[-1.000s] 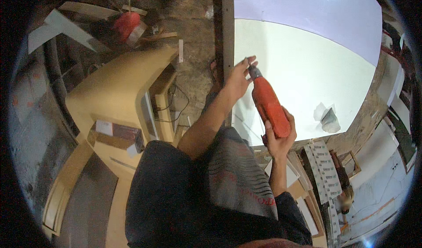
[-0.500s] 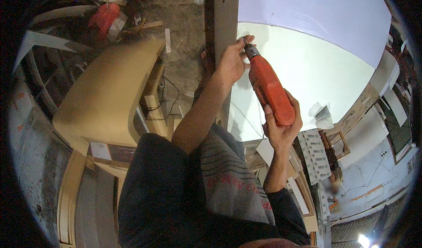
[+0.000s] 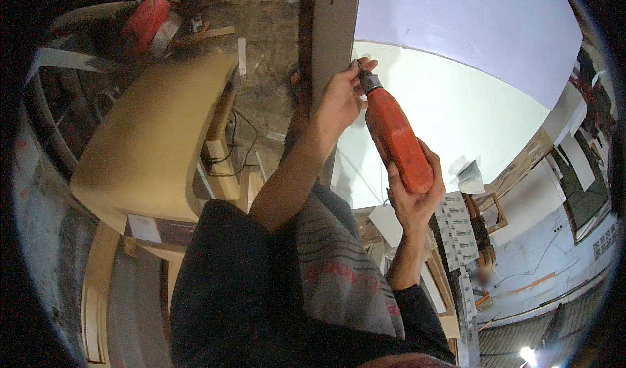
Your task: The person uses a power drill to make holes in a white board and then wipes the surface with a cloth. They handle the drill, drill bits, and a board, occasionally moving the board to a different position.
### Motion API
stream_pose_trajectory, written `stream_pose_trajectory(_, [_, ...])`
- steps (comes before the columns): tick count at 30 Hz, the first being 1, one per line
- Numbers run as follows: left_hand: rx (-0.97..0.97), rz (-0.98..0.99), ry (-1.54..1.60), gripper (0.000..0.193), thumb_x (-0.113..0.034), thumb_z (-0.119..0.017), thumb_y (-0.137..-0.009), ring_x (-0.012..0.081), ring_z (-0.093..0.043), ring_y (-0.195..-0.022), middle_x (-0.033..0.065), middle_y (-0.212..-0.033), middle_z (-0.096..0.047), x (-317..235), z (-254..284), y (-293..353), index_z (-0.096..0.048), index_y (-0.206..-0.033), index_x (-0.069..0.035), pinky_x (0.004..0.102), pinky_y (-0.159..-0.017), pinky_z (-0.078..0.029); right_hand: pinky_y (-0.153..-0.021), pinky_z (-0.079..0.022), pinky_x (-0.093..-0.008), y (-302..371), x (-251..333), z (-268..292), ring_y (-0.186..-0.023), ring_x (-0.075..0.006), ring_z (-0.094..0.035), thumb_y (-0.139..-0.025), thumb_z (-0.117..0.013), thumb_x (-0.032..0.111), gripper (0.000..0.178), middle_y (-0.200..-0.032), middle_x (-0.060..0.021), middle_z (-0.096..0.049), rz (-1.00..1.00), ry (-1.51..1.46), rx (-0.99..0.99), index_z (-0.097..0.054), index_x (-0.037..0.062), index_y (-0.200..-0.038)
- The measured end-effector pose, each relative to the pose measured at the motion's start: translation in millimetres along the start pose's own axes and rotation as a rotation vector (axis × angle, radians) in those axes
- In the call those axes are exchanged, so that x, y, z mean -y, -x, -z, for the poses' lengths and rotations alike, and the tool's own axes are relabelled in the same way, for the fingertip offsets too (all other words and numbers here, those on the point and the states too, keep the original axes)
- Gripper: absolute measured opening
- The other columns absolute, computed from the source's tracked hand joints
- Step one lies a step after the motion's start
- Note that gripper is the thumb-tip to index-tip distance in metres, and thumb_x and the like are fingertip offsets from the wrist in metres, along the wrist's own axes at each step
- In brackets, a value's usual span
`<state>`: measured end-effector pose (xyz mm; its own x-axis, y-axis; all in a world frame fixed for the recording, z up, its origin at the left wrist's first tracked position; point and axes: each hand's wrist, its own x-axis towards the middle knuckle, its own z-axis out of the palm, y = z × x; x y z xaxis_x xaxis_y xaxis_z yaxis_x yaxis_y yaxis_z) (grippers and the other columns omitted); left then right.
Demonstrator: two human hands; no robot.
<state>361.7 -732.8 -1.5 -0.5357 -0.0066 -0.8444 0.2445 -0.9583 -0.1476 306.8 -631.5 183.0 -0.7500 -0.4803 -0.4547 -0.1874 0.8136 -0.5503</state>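
Note:
An orange-red power drill [image 3: 403, 140] slants over a white panel [image 3: 450, 120], its metal chuck [image 3: 370, 81] toward the far left. My right hand [image 3: 420, 195] is wrapped round the rear of the drill body; its handle is mostly hidden beneath. At the chuck end, my left hand [image 3: 342, 97] has its fingers closed round the thin bit [image 3: 360, 65] in front of the chuck. The fingers hide most of that bit. Under the drill, the panel shows a pale greenish-white area and a lilac-white area beyond it.
A tan curved board [image 3: 150, 140] stands to my left, with a dark cord [image 3: 251, 143] beside it. Farther off lie a red bag [image 3: 145, 24] and wood scraps. A crumpled clear wrapper [image 3: 471, 176] rests on the panel's right edge, near a printed strip [image 3: 455, 231].
The view has shifted slightly. The drill has rolled a little, its rear end dipping toward me. Both hands keep their places on it.

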Motion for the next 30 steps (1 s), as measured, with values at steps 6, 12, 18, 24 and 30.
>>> stream_pose_trajectory(6, [0.003, -0.003, 0.015, 0.029, -0.028, -0.045, -0.097, 0.0203, -0.057, -0.106, 0.0062, -0.125, -0.057, -1, 0, 2, -0.051, -0.120, -0.011, 0.0181, -0.060, -0.050, -0.087, -0.047, -0.0336, 0, 1, 1, -0.097, -0.0216, -0.062, -0.071, -0.076, 0.015, 0.050, -0.104, -0.0141, -0.063, -0.019, -0.002, 0.006, -0.056, -0.0009, -0.114])
stream_pose_trajectory(12, [0.003, 0.000, 0.007, 0.029, -0.029, -0.045, -0.097, 0.0210, -0.057, -0.105, 0.0064, -0.125, -0.057, -2, -1, 2, -0.050, -0.120, -0.011, 0.0203, -0.064, -0.051, -0.088, -0.047, -0.0339, -3, 0, 2, -0.097, -0.0218, -0.062, -0.071, -0.075, 0.014, 0.050, -0.105, -0.0146, -0.063, -0.016, 0.000, 0.017, -0.056, -0.0011, -0.114])
stream_pose_trajectory(18, [0.037, -0.003, 0.069, 0.028, -0.026, -0.042, -0.098, 0.0240, -0.055, -0.108, 0.0102, -0.126, -0.056, 1, 6, -2, -0.049, -0.119, -0.009, 0.0355, -0.091, -0.047, -0.087, -0.048, -0.0338, 1, 5, -1, -0.096, -0.0214, -0.062, -0.070, -0.075, 0.012, 0.051, -0.104, -0.0146, -0.063, -0.026, 0.024, 0.021, -0.055, -0.0011, -0.115])
stream_pose_trajectory(24, [0.003, -0.011, 0.042, 0.028, -0.025, -0.040, -0.099, 0.0251, -0.056, -0.106, 0.0119, -0.125, -0.056, -2, 0, -2, -0.049, -0.117, -0.007, 0.0367, -0.092, -0.047, -0.087, -0.047, -0.0334, 3, 21, -6, -0.095, -0.0214, -0.062, -0.070, -0.075, 0.011, 0.050, -0.103, -0.0151, -0.062, -0.034, 0.012, 0.009, -0.054, -0.0023, -0.114])
stream_pose_trajectory(30, [0.016, 0.004, 0.078, 0.029, -0.027, -0.039, -0.099, 0.0251, -0.056, -0.105, 0.0129, -0.124, -0.056, -2, 5, -8, -0.049, -0.117, -0.007, 0.0367, -0.091, -0.047, -0.087, -0.047, -0.0338, 4, 30, -14, -0.096, -0.0226, -0.061, -0.070, -0.075, 0.011, 0.050, -0.104, -0.0156, -0.061, -0.050, 0.018, -0.011, -0.054, -0.0041, -0.112])
